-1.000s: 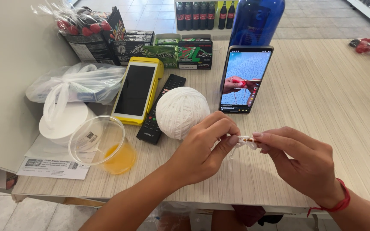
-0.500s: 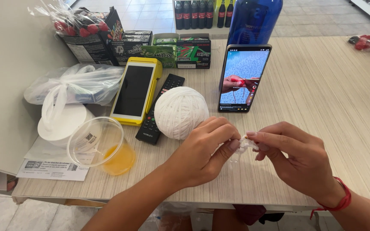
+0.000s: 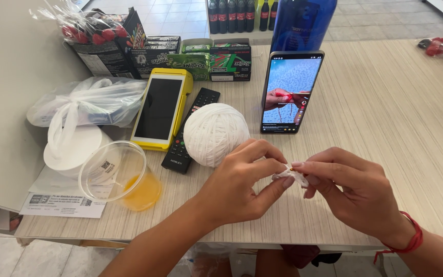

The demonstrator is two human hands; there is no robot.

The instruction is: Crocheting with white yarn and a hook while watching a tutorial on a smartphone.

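Small white yarn piece (image 3: pixel 289 175) pinched between left hand (image 3: pixel 242 187) and right hand (image 3: pixel 352 192) above table (image 3: pixel 385 118) (yarn ball (image 3: pixel 215 134) just behind). Early loop-forming judged; steady tension needed next.

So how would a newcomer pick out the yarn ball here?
Start at the wooden counter, then find the upright phone. Left of it, beside a black remote, sits the ball of white yarn: the only round, wound thing among flat devices.
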